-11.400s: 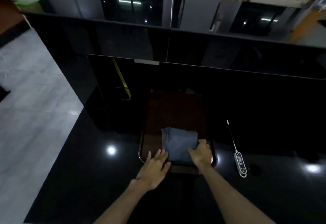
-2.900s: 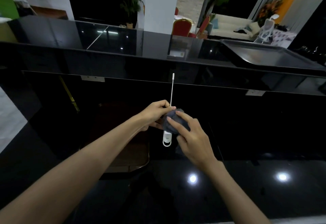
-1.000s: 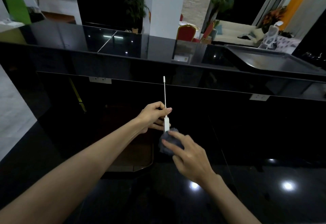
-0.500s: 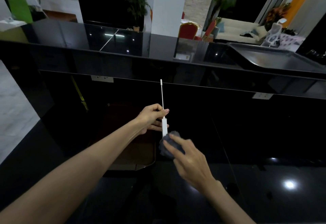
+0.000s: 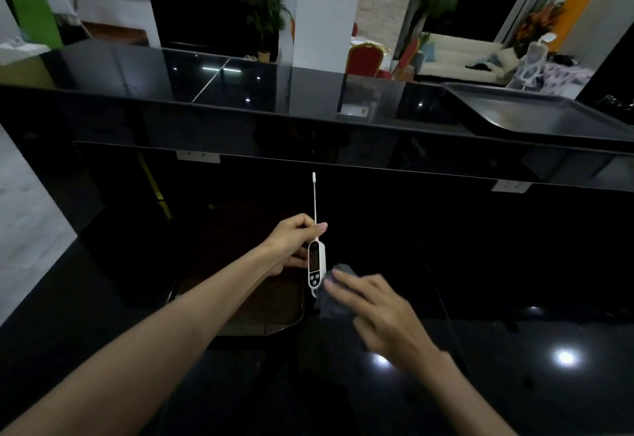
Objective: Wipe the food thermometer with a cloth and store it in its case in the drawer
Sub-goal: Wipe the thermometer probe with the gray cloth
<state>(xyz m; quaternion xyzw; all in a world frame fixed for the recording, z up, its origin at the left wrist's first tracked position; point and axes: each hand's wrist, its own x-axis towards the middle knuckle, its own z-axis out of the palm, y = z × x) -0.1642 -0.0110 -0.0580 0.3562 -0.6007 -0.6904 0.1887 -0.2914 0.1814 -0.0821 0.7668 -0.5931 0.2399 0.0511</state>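
My left hand (image 5: 293, 245) pinches the white food thermometer (image 5: 316, 264) where the thin metal probe meets the body. It is held upright above the black counter, probe tip up, display and buttons facing me. My right hand (image 5: 374, 308) holds a crumpled grey cloth (image 5: 331, 293) just right of the thermometer's lower end, touching or nearly touching it. No case or drawer is visible.
A dark brown tray (image 5: 284, 312) lies on the glossy black counter (image 5: 514, 350) under my left forearm. Behind stands a raised black ledge (image 5: 240, 92) with a large dark baking tray (image 5: 535, 113) at the right. White floor lies to the left.
The cloth in my right hand has slid off the thermometer's body to its lower right, so the display and buttons now show. My left hand keeps its hold.
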